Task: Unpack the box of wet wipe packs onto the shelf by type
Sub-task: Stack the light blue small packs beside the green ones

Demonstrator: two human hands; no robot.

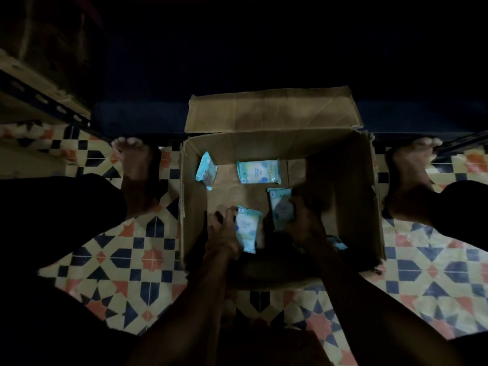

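Dim shot, looking down btwn the person's knees into an open cardboard box [364, 196] on patterned floor tiles [137, 260], far flap folded back.

L hand [224, 233] is inside the box, fingers curled round a pale blue-green wet wipe pack [247, 229], gripping it along its left edge; pack held lengthwise, pointing away from the person. R hand [303, 223] is also in the box w/ fingers wrapped round a second wipe pack [281, 207], just right of the first; thumb position can't tell, too dark.

Two more packs lie loose on the box bottom: one flat pack [258, 171] near the far wall at centre, one tilted pack [206, 170] leaning vs the left wall. Edge of another pack [338, 245] shows behind the R wrist, mostly hidden.

Bare left foot [134, 165] and right foot [412, 165] sit either side of the box. Metal shelf rack [39, 99] w/ slotted rail at upper left, contents too dark to read.
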